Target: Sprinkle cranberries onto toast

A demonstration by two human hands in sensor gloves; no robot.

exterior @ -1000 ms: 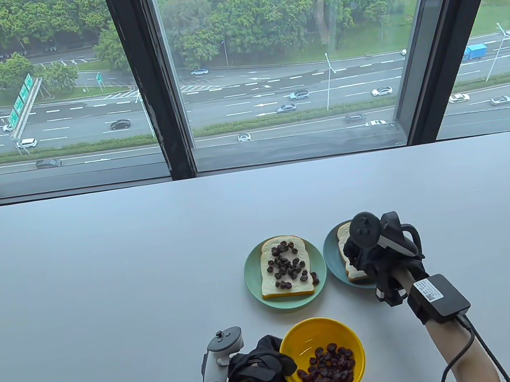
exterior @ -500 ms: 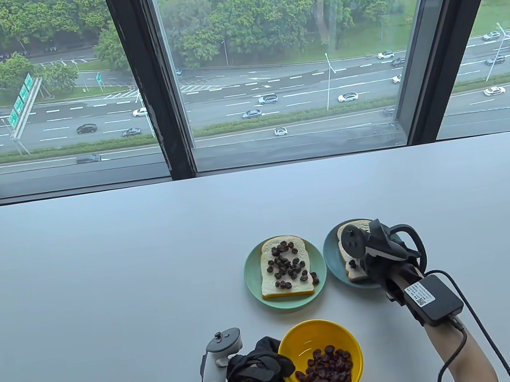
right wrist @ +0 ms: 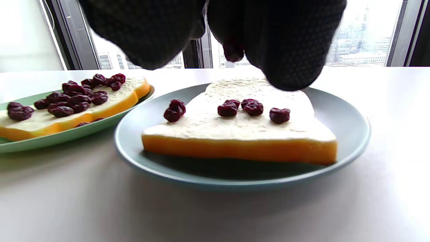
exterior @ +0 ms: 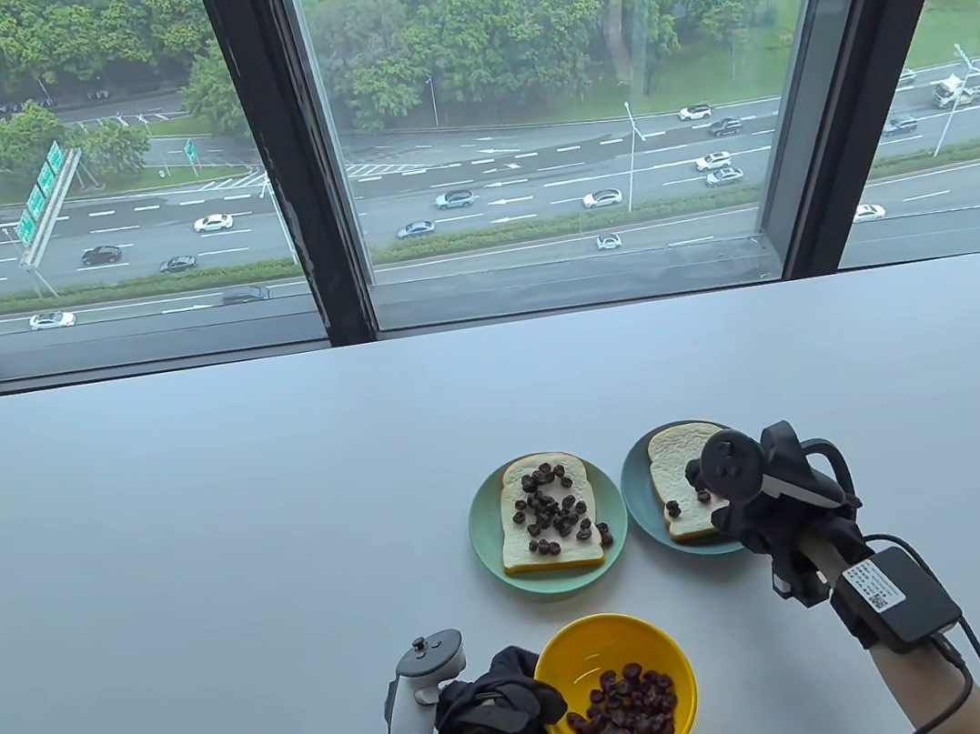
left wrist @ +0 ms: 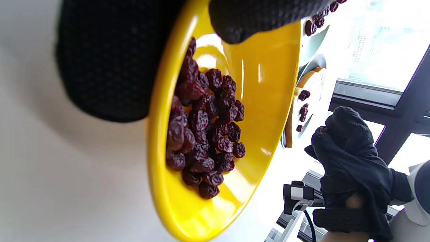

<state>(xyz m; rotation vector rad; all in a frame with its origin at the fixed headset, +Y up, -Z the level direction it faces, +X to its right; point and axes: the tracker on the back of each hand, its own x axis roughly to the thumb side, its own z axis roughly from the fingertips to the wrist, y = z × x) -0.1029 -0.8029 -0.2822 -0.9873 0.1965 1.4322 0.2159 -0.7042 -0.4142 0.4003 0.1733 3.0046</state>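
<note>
A yellow bowl (exterior: 587, 647) holds dried cranberries (exterior: 629, 709). My left hand (exterior: 503, 701) grips its left rim, with fingers over the edge in the left wrist view (left wrist: 255, 20). The right toast (exterior: 675, 463) lies on a blue plate (exterior: 638, 492) with a few cranberries (right wrist: 253, 107) on it. My right hand (exterior: 752, 516) hovers over this toast's near right part. Its fingertips (right wrist: 285, 67) are bunched, and a cranberry (right wrist: 233, 50) shows between them. The left toast (exterior: 518, 556) on a green plate (exterior: 484, 543) carries many cranberries.
The two plates stand side by side, almost touching, just beyond the bowl. A few cranberries lie on the green plate beside the left toast (exterior: 605, 535). The white table (exterior: 203, 539) ends at a window at the back. A cable runs from my right wrist (exterior: 956, 656).
My right hand has moved right and toward me, uncovering most of the right toast. A few cranberries now lie on that toast. My left hand and the bowl have not moved.
</note>
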